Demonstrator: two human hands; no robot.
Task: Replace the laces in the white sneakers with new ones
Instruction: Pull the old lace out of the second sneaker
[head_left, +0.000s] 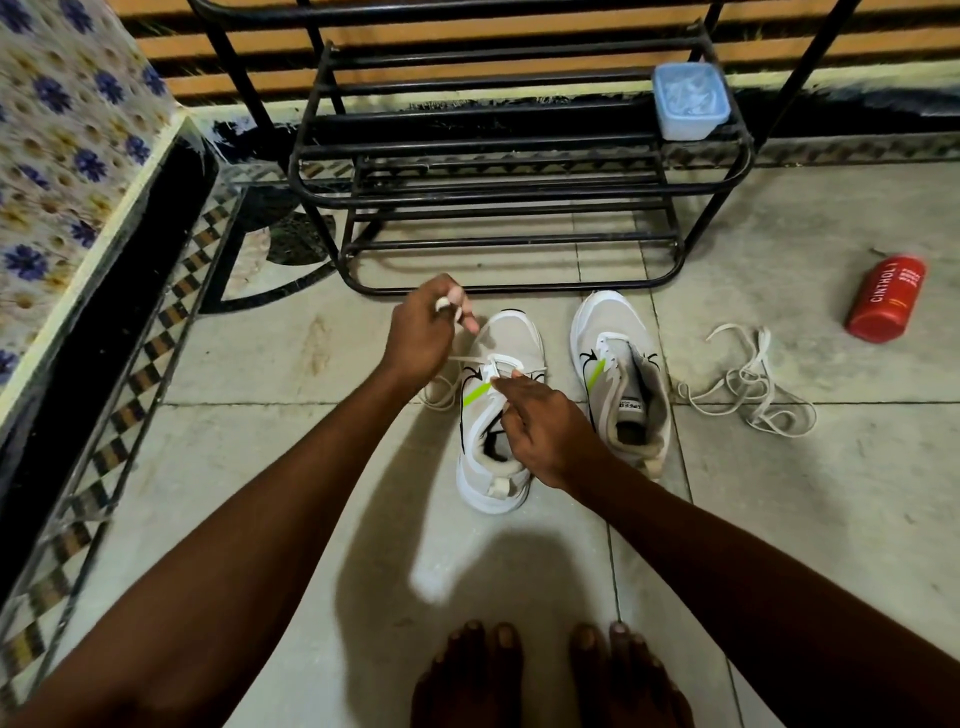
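Two white sneakers stand side by side on the tiled floor, toes pointing away from me. The left sneaker (496, 441) has a white lace (480, 332) running through its lower eyelets. My left hand (423, 330) is raised above its toe and grips one end of that lace, pulling it up. My right hand (540, 426) sits over the shoe's tongue and pinches the lace at an eyelet. The right sneaker (621, 374) has no lace that I can see. A loose tangle of white laces (748, 387) lies on the floor to its right.
A black metal shoe rack (498, 197) stands just beyond the sneakers, with a pale blue lidded box (688, 106) on its top right. A red Cinthol bottle (885, 299) lies on the floor at right. A tiled ledge (78, 182) runs along the left. My bare feet (550, 675) are at the bottom.
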